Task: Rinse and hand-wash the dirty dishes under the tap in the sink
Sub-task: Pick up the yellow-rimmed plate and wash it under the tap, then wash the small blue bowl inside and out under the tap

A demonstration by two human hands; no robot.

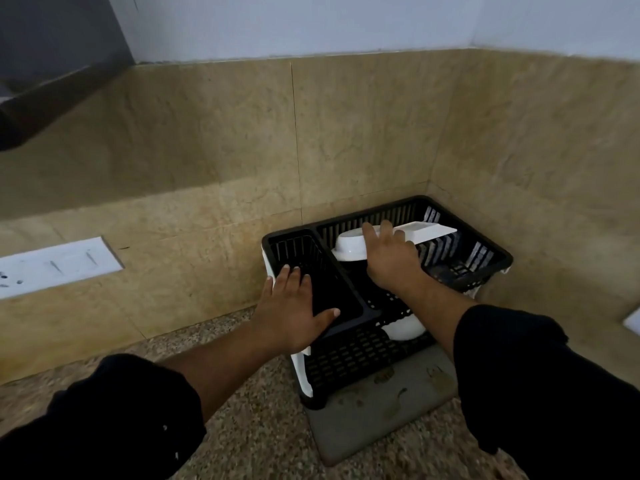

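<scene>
Head: right hand [391,258] spread atop inverted white bowl [349,247]; left hand [291,306] flat on rack [289,232].

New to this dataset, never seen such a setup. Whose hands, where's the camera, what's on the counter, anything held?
No machine: a person's bare hands, filmed by one head-worn camera looking down. On the speckled stone counter, a grey mat carries a two-tier black plastic dish rack with white legs. The left hand rests flat on its small side compartment's rim. The right hand touches a white oval bowl on the top tier, beside a flat white rectangular dish; its grip is unclear. Another white bowl sits lower down.
</scene>
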